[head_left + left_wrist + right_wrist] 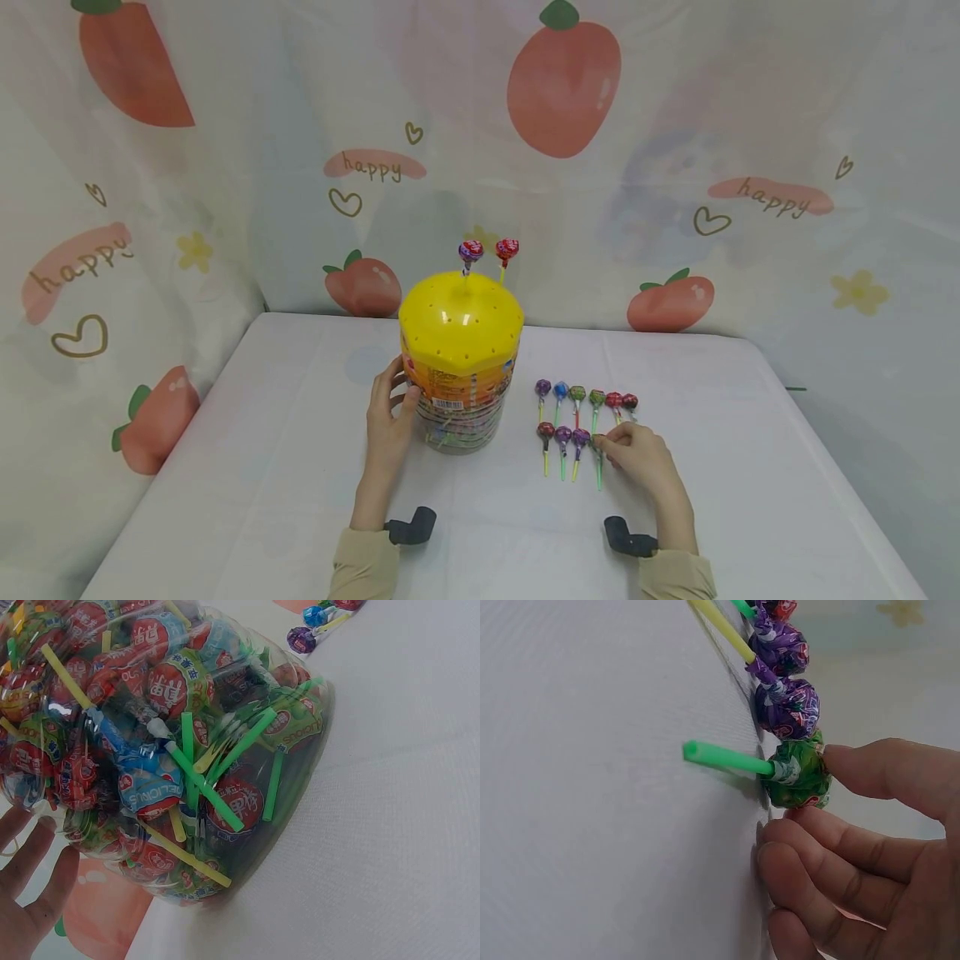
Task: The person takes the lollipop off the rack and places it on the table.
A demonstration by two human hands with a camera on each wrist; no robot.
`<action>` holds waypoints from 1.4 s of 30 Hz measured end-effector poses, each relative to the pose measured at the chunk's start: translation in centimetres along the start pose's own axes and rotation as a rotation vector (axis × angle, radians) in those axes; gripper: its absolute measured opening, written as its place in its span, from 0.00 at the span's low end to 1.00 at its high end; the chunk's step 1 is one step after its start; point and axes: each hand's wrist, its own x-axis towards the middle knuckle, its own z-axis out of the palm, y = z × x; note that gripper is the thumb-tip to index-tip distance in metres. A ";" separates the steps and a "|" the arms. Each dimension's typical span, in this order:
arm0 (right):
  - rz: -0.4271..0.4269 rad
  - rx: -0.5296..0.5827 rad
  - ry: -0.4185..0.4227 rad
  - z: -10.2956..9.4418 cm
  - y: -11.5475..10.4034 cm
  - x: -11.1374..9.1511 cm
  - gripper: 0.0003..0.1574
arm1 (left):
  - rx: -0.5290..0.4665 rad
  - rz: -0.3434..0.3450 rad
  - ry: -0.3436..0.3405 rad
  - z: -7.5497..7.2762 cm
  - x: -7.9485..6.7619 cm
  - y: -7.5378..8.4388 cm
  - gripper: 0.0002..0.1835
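Observation:
A large clear jar (459,425) with a yellow lid (461,325) stands on the table. Wrapped lollipops (169,694) with coloured sticks fill it. My left hand (390,421) rests against the jar's left side, thumb toward the front and the other fingers spread along the wall. At the right end of the front row, my right hand (637,454) pinches the head of a green lollipop (799,776) between thumb and fingers. Its green stick points toward me, close over the table. Two lollipops (471,252) stand upright in the lid, which has many small holes.
Beside the held lollipop, a brown one (545,431) and two purple ones (581,438) continue the front row. Behind lies a second row of several lollipops (577,393). A patterned cloth (525,200) hangs along the table's back edge.

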 end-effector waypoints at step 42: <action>-0.289 0.146 0.387 -1.8 -8.1 0.0 0.14 | -0.011 0.004 -0.003 0.0 0.0 0.1 0.28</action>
